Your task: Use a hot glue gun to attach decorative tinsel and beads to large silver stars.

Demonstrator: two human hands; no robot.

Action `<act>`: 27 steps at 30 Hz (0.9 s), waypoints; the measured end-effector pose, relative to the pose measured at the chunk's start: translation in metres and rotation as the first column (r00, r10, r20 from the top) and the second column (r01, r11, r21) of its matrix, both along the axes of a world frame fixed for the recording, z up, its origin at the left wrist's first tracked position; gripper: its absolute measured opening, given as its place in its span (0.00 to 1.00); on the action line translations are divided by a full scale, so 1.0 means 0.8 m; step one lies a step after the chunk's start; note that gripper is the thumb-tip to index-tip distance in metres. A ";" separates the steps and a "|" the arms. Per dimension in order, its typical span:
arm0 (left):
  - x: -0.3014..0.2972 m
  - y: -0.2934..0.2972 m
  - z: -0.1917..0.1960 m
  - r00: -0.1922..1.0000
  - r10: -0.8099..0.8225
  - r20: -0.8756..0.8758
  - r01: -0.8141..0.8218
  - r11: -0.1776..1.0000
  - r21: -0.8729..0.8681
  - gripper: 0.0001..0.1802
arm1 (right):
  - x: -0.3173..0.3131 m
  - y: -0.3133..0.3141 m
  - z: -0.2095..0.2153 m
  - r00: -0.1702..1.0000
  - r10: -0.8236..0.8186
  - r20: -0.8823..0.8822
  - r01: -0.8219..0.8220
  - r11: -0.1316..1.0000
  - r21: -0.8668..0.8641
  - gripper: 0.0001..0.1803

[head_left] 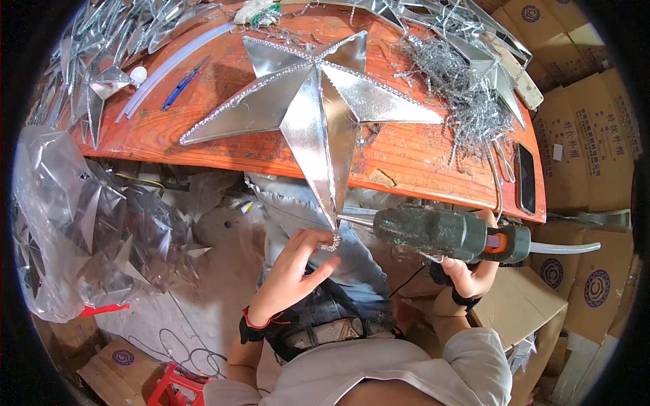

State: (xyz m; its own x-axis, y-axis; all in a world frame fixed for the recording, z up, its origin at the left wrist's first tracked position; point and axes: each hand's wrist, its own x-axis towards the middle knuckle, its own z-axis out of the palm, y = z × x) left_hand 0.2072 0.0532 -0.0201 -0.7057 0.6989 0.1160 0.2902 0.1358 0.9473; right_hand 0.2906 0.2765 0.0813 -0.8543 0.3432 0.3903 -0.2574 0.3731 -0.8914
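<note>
A large silver five-pointed star (305,111) lies on the orange wooden table, its lowest point sticking out past the near edge. Glittery trim lines several of its ridges. Beside that lowest point, my left hand (291,274) is closed, pinching a short end of silver beaded trim (332,242). My right hand (474,271) grips a dark green glue gun (433,230), partly hidden behind the gun's body. Its metal nozzle points left and meets or nearly meets the star's tip. A translucent glue stick (565,247) juts from the back of the gun.
A tangled heap of silver trim (467,88) lies at the table's right, near a phone (525,177). At left are a blue pen-like tool (184,84), long translucent sticks (172,64) and piled silver stars (101,61). A plastic bag (61,223) holds more stars. Cardboard boxes (589,149) stand right.
</note>
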 end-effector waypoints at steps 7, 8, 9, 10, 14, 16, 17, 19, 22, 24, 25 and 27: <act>-0.001 0.003 0.001 1.000 -0.019 -0.003 0.019 1.000 -0.013 0.14 | 0.000 -0.005 0.002 0.998 -0.043 0.038 0.044 0.998 -0.038 0.18; -0.001 0.003 0.000 1.000 -0.020 0.003 0.020 1.000 -0.014 0.14 | 0.000 -0.006 0.002 0.998 -0.044 0.047 0.046 0.998 -0.040 0.18; 0.000 0.004 -0.001 1.000 -0.021 0.009 0.021 1.000 -0.015 0.13 | 0.000 -0.006 0.002 0.997 -0.045 0.055 0.048 0.998 -0.042 0.18; 0.000 0.004 -0.001 1.000 -0.021 0.014 0.021 1.000 -0.016 0.13 | 0.000 -0.005 0.002 0.998 -0.040 0.054 0.041 0.999 -0.032 0.18; -0.001 0.004 0.003 1.000 -0.016 -0.016 0.015 0.999 -0.036 0.12 | 0.002 -0.004 -0.002 0.998 -0.052 0.019 0.052 0.999 -0.002 0.18; 0.000 0.005 0.008 0.998 0.010 -0.060 -0.013 0.998 -0.058 0.12 | 0.004 -0.003 -0.004 0.998 -0.058 0.004 0.058 0.998 0.008 0.18; 0.000 0.004 0.010 0.998 0.008 -0.056 -0.011 0.998 -0.066 0.12 | 0.004 -0.002 -0.005 0.999 -0.053 0.005 0.053 0.998 0.014 0.18; -0.001 0.005 0.011 0.999 0.001 -0.048 -0.005 0.997 -0.081 0.11 | 0.005 -0.002 -0.004 0.998 -0.053 0.016 0.052 0.998 0.037 0.18; -0.002 0.006 0.010 0.999 -0.008 -0.038 0.004 0.995 -0.095 0.11 | 0.004 -0.001 -0.001 0.998 -0.054 0.022 0.052 0.996 0.070 0.18; -0.001 0.006 0.008 0.999 0.002 -0.051 -0.006 0.996 -0.084 0.11 | 0.005 0.000 -0.003 0.999 -0.038 0.001 0.038 0.997 0.067 0.18; -0.001 0.007 0.008 0.998 0.005 -0.057 -0.010 0.997 -0.079 0.11 | 0.005 0.000 -0.004 0.999 -0.041 0.003 0.041 0.997 0.060 0.18; -0.001 0.006 0.009 0.998 0.008 -0.057 -0.012 0.996 -0.083 0.11 | 0.007 -0.001 -0.005 0.999 -0.048 0.006 0.048 0.998 0.045 0.18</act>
State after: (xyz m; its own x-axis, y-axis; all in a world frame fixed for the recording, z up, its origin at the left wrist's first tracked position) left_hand 0.2067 0.0582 -0.0130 -0.7067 0.7008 0.0972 0.3409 0.2169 0.9147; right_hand 0.2960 0.2760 0.0770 -0.8400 0.3664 0.4003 -0.2319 0.4246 -0.8752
